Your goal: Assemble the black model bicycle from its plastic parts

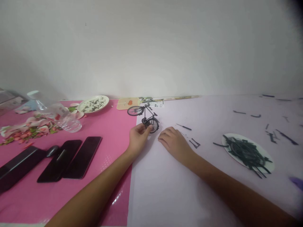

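My left hand is closed on a small black model bicycle, with thumb and fingers pinching it at the rear wheel. The bicycle is tilted, its front wheel pointing up and left. To its right, my right hand lies low over the white sheet, fingers curled and pressed together. Whatever those fingertips hold, if anything, is hidden. A small screwdriver lies just beyond the right hand. A small black forked part and some tiny bits lie beside it.
A white plate heaped with black model parts stands at right, with loose parts around it. On the pink left side are two phones, a black long object, a plastic bottle, petals and a filled plate.
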`<state>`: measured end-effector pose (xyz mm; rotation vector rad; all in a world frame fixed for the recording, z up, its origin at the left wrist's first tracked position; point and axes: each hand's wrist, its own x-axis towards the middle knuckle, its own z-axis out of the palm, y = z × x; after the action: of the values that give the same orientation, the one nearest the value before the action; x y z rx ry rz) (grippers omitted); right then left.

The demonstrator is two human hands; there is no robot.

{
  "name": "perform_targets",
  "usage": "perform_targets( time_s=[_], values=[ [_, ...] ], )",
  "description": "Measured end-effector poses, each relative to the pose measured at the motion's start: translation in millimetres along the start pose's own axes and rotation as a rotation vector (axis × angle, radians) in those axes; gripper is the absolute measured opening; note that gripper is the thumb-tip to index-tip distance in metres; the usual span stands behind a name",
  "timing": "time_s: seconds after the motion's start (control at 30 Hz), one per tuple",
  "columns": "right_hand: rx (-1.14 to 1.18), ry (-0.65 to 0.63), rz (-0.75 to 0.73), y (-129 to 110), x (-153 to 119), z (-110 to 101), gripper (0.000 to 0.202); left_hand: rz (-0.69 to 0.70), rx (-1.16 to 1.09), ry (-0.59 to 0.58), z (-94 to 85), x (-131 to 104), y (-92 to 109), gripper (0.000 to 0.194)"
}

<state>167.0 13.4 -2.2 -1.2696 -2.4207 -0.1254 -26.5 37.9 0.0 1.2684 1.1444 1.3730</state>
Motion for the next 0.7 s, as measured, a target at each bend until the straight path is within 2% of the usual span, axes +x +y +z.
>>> perform_targets(
  time_s=[0.4,0.53,0.7],
  values=[
    [-0.240,-0.051,-0.033,-1,0,6,0.016,0.025,0.033,-0.014,3.0,-3,3,0.034],
    [-0.259,-0.054,-0.034,1,-1,9,0.015,0.028,0.057,-0.014,3.3,-3,3,0.033],
    [-0.175,0.005,0.000,2,0,11,0.013,0.034,0.064,-0.016,4.1,-4,5,0.034]
  ],
)
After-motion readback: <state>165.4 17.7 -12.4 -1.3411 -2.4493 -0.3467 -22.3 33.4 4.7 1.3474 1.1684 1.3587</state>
